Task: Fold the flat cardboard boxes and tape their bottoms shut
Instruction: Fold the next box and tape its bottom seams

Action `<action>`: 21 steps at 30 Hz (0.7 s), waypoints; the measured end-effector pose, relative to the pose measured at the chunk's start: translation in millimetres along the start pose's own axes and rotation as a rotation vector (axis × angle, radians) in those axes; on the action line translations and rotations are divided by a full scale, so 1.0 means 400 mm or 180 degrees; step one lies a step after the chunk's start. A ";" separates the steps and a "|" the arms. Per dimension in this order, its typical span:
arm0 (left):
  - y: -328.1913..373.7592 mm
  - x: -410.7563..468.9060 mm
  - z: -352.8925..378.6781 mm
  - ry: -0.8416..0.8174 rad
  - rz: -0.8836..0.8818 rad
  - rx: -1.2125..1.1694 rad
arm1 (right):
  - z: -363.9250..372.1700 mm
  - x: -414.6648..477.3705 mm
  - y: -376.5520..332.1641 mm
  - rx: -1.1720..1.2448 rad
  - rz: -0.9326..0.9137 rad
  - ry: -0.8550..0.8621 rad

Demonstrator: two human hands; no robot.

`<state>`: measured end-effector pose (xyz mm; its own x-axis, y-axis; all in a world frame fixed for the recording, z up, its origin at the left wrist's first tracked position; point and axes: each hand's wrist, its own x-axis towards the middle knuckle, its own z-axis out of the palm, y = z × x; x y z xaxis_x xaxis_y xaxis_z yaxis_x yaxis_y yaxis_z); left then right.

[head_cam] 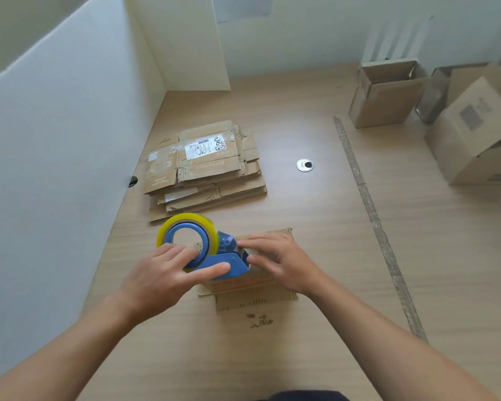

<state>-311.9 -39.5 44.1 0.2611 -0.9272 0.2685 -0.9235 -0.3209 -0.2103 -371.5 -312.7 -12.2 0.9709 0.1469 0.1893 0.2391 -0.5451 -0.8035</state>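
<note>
— Which box is being taped?
— The small brown box (pixel 252 296) nearest the front; the blue tape dispenser (pixel 214 256), with its yellow roll, sits over its left part
— The flat boxes?
— One uneven stack of flat boxes (pixel 206 169) just behind, a white label uppermost

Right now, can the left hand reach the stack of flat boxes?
Probably, once it lets go: the left hand grips the tape dispenser, and the stack of flat boxes lies just beyond it, nothing between.

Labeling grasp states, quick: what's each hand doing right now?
Left hand: grips the dispenser.
Right hand: on the box at the dispenser's nose; grip cannot be told.
</note>
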 end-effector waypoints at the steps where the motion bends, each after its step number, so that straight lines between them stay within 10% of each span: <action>1: -0.001 0.000 -0.001 0.0006 0.0027 0.0010 | 0.000 0.001 -0.002 -0.0005 0.0039 -0.0038; 21: -0.007 0.008 0.000 -0.0194 0.0372 0.0020 | -0.012 -0.015 -0.023 0.0328 0.0178 0.0031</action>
<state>-308.6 -41.6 45.6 0.1686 -0.9683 0.1842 -0.9469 -0.2110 -0.2426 -379.3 -312.4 -3.0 0.9829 0.1104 0.1476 0.1823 -0.4644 -0.8667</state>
